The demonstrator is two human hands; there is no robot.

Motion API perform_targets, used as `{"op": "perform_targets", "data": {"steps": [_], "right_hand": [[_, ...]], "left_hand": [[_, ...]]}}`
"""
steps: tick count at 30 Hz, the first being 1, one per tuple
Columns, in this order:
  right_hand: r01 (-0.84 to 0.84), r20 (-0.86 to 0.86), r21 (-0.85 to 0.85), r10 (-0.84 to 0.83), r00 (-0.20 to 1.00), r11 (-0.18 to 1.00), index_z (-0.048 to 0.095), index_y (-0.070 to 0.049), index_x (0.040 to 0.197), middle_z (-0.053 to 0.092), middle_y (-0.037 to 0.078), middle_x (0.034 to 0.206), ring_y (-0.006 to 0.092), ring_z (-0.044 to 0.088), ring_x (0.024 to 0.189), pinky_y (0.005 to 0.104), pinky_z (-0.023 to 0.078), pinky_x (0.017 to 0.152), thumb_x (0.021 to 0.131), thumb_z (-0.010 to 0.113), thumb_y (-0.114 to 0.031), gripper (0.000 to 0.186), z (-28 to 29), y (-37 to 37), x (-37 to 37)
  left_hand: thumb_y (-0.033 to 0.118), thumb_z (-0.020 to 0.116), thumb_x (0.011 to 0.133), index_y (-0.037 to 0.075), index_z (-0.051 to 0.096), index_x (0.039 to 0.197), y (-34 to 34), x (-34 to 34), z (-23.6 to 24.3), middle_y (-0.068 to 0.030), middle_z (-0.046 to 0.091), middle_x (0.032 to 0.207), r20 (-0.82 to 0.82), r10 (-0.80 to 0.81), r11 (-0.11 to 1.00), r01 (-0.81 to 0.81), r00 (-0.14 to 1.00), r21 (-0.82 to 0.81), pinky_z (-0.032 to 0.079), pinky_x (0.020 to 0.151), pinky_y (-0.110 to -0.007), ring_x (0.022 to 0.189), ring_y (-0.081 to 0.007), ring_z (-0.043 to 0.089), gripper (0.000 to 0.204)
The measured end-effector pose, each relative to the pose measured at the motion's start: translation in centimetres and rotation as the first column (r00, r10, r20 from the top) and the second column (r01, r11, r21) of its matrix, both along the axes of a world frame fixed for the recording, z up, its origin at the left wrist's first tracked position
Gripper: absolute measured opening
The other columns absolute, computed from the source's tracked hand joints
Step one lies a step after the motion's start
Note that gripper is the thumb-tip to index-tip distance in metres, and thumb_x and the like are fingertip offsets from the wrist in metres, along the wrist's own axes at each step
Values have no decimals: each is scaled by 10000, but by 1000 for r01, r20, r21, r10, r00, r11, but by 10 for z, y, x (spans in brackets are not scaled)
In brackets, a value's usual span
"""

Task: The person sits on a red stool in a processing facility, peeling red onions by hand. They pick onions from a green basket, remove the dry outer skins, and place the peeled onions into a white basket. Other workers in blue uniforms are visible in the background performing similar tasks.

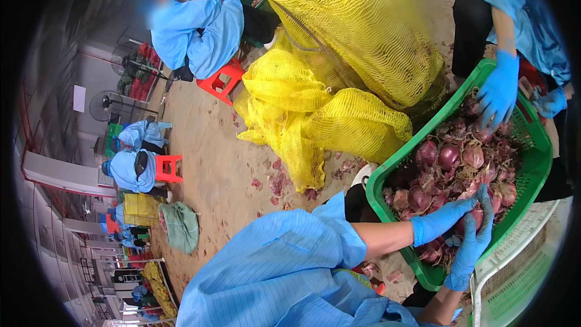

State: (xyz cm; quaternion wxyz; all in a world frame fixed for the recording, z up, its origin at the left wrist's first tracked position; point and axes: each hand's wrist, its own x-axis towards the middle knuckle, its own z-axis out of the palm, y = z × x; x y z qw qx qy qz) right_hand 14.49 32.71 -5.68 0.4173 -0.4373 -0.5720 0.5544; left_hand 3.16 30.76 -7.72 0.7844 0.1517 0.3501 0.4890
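Holding: right hand [473, 253] is curled round a red onion [474, 218], thumb on one side and fingers on the other, probably so it doesn't roll.
Left hand [443, 223]: fingers together, reaching in close to that same onion; can't tell if it's pinching or just touching.
Crate: held onion is over the near part of this green crate [538, 145], which is packed with loose onions [449, 157]. My guess, working right over it catches the mess.
Co-worker: blue-gloved hand [499, 92] reaches down into the far end, so I'd say the crate's parked where either side can get at it.
Sacks: yellow mesh sacks [357, 36] heaped on the floor [209, 163] to the left, likely for easy reach.
Skins: dry skins [277, 181] scattered near the sacks.
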Motion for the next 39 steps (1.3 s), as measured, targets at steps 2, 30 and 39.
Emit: {"op": "perform_targets", "data": {"steps": [2,30,39], "right_hand": [[11,6,-3,-11,1000,1000,447,29,1272,463,135,1322,232,432,1212,373,299,1051,847,527,-104,453,5,0,-2],[-69,-175,-72,55,983,995,607,33,1032,582,159,1114,247,541,1045,373,398,947,814,621,-319,414,8,3,36],[166,-25,5,-165,986,986,608,41,937,613,127,1039,223,564,989,342,408,931,861,531,-51,142,-12,2,38]], "left_hand": [[373,398,952,54,341,1358,0,3,-5,-82,449,1309,-62,53,996,-48,997,75,343,997,-262,1133,-134,458,520],[294,548,898,34,551,1133,14,-2,1,-37,562,1121,37,-139,971,129,990,200,371,951,-259,1056,-111,491,350],[265,551,898,14,544,1162,14,7,-10,-41,557,1155,55,-81,995,78,995,61,349,983,-256,1074,-98,484,364]]}}
